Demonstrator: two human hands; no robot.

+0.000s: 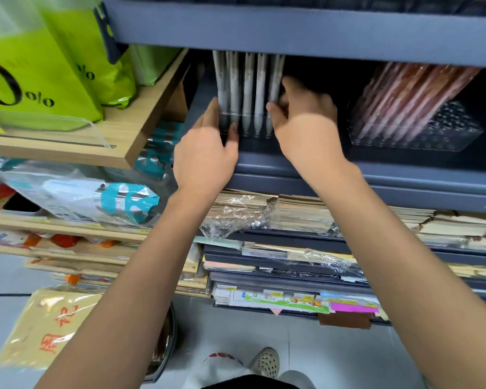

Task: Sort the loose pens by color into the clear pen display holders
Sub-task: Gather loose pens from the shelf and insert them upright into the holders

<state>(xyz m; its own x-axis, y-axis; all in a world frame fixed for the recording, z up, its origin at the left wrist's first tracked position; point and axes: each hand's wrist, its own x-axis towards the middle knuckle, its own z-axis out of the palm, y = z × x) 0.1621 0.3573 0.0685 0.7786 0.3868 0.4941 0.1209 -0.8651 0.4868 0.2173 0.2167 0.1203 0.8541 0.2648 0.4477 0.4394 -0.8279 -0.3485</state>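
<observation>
Arms reached to the shelf [292,164].
Left hand [205,153] and right hand [303,122] gripped opposite ends of the clear holder [247,127] — fingers curled.

- White pens [247,91]: a row of pale grey-white pens at 12 o'clock, standing upright and close together, tips down.
- Clear holder [249,129]: a see-through block on the grey shelf [348,169], holding the white pens' tips.
- Red pens [404,96]: a reddish-pink bunch at 2 o'clock, tops leaning toward 1 o'clock.
- Second clear holder [449,133]: a see-through tray under the red pens, with round holes showing on its right part.
</observation>
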